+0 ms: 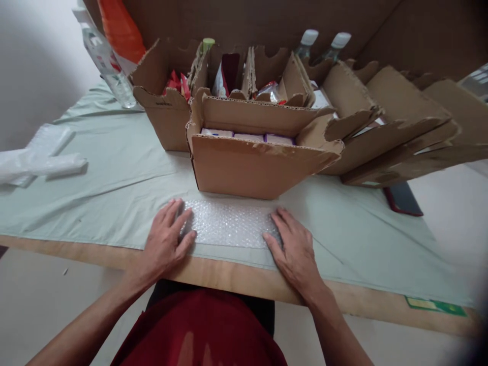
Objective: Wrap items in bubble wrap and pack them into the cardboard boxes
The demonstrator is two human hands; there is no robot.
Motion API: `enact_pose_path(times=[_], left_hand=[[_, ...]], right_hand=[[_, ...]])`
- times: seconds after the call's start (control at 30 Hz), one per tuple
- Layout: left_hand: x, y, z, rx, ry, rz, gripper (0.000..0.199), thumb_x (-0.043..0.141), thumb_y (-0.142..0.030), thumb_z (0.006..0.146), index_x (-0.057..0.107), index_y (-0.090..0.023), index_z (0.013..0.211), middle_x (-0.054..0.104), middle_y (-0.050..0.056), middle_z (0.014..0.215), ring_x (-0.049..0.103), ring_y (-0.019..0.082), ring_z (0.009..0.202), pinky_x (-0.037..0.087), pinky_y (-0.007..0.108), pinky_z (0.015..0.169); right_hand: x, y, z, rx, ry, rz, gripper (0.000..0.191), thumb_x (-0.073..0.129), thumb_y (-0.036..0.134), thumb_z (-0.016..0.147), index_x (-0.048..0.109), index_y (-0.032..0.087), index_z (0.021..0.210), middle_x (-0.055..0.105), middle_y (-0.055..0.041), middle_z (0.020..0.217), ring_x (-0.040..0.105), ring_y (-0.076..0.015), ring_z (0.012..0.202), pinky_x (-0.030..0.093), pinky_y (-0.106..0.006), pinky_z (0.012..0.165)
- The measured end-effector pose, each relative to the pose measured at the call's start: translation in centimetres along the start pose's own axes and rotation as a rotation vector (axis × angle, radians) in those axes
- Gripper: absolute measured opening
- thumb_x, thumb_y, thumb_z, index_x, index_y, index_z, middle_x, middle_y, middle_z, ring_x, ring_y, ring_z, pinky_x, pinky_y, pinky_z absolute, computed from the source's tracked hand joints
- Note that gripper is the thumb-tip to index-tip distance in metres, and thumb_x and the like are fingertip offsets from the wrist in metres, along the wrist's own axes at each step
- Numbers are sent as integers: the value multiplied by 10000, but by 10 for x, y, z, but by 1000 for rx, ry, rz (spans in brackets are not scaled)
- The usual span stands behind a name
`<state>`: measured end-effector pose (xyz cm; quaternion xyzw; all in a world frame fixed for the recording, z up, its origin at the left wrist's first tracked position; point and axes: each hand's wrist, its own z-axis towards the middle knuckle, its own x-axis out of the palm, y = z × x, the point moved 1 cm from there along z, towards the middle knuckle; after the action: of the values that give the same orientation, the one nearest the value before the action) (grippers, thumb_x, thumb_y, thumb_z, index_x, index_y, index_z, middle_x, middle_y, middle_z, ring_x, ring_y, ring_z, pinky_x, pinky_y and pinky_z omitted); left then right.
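Note:
A sheet of bubble wrap (229, 223) lies flat on the pale green cloth (114, 193), close to the table's front edge. On its left end rests my left hand (168, 234), fingers stretched out and apart. My right hand (292, 241) lies on the right end the same way, palm down. Neither hand grips anything. Just behind the sheet stands an open cardboard box (244, 170) with several purple-edged packs (249, 137) inside, only their tops showing.
Behind it runs a row of cardboard bins (163, 119) holding packets. Clear bottles (109, 68) stand at the left and back. More bubble wrap (41, 155) lies at far left. A dark flat item (402, 198) sits at right. The wooden table edge (236, 274) is near my body.

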<state>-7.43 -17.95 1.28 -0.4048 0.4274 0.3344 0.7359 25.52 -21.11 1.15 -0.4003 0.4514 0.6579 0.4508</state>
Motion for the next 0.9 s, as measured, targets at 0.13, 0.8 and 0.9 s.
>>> enact_pose_path(times=[0.13, 0.8, 0.9], left_hand=[[-5, 9, -4, -150, -45, 63, 466, 483, -447, 1027, 527, -177, 1404, 515, 224, 1529, 429, 425, 1480, 395, 667, 1166], [-16, -28, 18, -313, 78, -397, 563, 553, -323, 962, 499, -219, 1513, 711, -10, 835, 664, 145, 701, 564, 270, 662], [-12, -26, 23, -210, 160, -396, 369, 533, -314, 970, 701, -241, 1291, 785, 66, 1043, 734, 208, 896, 619, 336, 730]], right_hand=[[2, -7, 11, 108, -87, -6, 553, 400, 499, 1054, 580, 108, 1401, 582, -229, 1470, 563, -371, 1338, 457, -551, 1054], [-13, -5, 2, 403, -94, 685, 745, 695, 513, 908, 453, 192, 1536, 752, -109, 1151, 731, -228, 998, 595, -408, 925], [-21, -10, -6, 385, -37, 637, 704, 672, 516, 935, 471, 238, 1550, 730, -110, 1257, 723, -241, 1093, 591, -431, 979]])
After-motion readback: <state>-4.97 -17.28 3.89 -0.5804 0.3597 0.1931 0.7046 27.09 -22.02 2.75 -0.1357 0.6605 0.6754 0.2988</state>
